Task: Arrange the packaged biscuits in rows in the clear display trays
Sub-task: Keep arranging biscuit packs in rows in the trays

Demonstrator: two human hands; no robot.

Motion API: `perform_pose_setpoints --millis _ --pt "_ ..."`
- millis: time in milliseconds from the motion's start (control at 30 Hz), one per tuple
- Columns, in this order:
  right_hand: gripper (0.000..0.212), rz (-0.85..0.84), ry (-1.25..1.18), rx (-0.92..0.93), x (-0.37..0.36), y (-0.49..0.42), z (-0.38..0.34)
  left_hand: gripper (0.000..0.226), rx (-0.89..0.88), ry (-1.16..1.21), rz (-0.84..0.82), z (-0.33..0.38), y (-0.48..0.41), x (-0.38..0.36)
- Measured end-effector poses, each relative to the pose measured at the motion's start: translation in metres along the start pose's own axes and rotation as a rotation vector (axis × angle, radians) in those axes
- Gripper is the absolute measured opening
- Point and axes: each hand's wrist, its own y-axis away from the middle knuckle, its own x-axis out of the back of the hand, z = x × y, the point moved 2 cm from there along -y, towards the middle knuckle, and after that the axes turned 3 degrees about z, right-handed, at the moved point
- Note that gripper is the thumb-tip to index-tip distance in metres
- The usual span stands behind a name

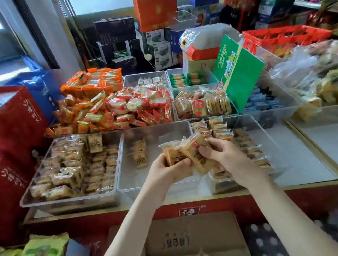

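A bundle of packaged biscuits (pixel 191 153), too bunched to count, sits at mid-frame between two hands. The left hand (pixel 170 170) curls its grip under the bundle, and the right hand (pixel 224 152) clamps its grip on the top pack. Below is the middle tray (pixel 141 182), with three packs (pixel 140 154) at its upper left. Three clear trays line the bench (pixel 299 163): the left tray (pixel 44 202) is heaped, and the right tray (pixel 261 130) holds rows. One cardboard box (pixel 190 237) lies at bottom centre.
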Motion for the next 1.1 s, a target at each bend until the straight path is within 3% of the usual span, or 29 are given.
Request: perform_pose_setpoints --millis 100,267,333,467,567,700,900,1000,1067,1100 --pt "0.023 0.075 -0.149 0.001 0.020 0.004 0.001 0.022 0.026 -0.007 0.087 0.004 0.003 0.005" --pt "0.031 0.046 -0.196 0.192 0.025 0.013 -0.005 0.033 -0.133 -0.067 0.119 0.017 0.012 0.005" --pt "0.032 0.094 -0.108 0.354 0.023 0.017 -0.009 0.038 -0.317 -0.220 0.202 0.022 0.016 0.009" --pt "0.045 0.110 0.201 0.674 0.024 0.019 -0.011 0.036 -0.830 -0.778 0.256 0.030 0.024 0.017" --pt "0.048 0.156 0.487 0.878 0.026 0.016 -0.009 0.040 -1.061 -0.887 0.296 0.031 0.025 0.019" --pt "0.045 0.121 0.703 1.061 0.022 0.016 -0.004 0.028 -1.306 -1.031 0.306 0.029 0.031 0.022" --pt "0.034 0.154 0.708 1.099 0.025 0.020 0.009 0.027 -1.509 -1.225 0.403 0.016 0.041 0.027" --pt "0.036 0.174 0.606 1.011 0.027 0.020 0.013 0.025 -1.545 -1.264 0.431 0.013 0.045 0.026" --pt "0.037 0.240 0.388 0.769 0.026 0.023 0.009 0.027 -1.395 -1.212 0.426 0.013 0.044 0.020" --pt "0.038 0.264 0.220 0.606 0.024 0.024 0.007 0.030 -1.215 -1.089 0.455 0.015 0.044 0.015"
